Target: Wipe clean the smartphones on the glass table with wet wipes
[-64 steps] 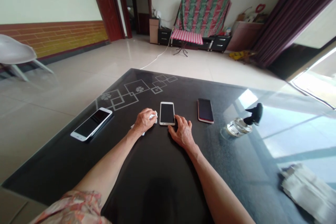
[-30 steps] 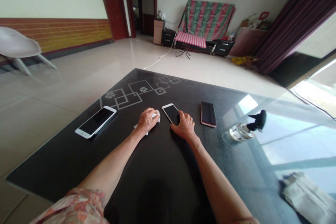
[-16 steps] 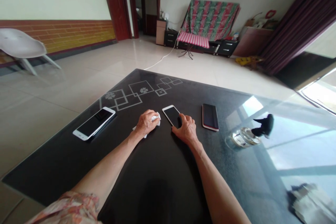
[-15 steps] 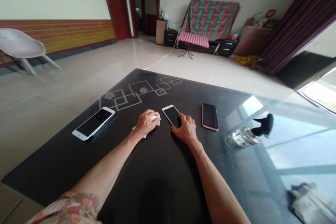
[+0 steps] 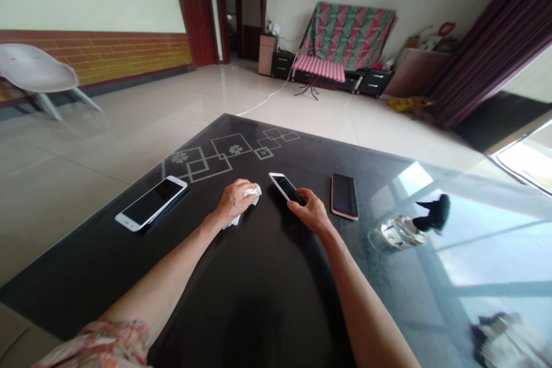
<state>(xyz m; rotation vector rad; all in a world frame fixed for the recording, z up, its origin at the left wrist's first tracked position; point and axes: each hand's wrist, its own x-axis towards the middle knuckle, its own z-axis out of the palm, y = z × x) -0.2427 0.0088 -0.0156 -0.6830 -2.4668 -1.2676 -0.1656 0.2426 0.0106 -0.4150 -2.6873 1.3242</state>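
My left hand is closed around a crumpled white tissue, low over the black table. In my right hand is a white-edged smartphone, gripped by its near end between thumb and fingers. Its far end is tilted up off the table, and the dark screen faces up. To the right lies a second phone with a dark screen and a reddish edge. Further left a larger white phone rests screen up, with something thin under it.
A clear spray bottle with a black trigger head stands on the table's right side. A crumpled pale cloth lies at the near right. Beyond the table are a white chair and a small pink-striped table.
My right hand has lifted the smartphone from the table and tilted it. My left hand has shifted slightly left with the tissue.
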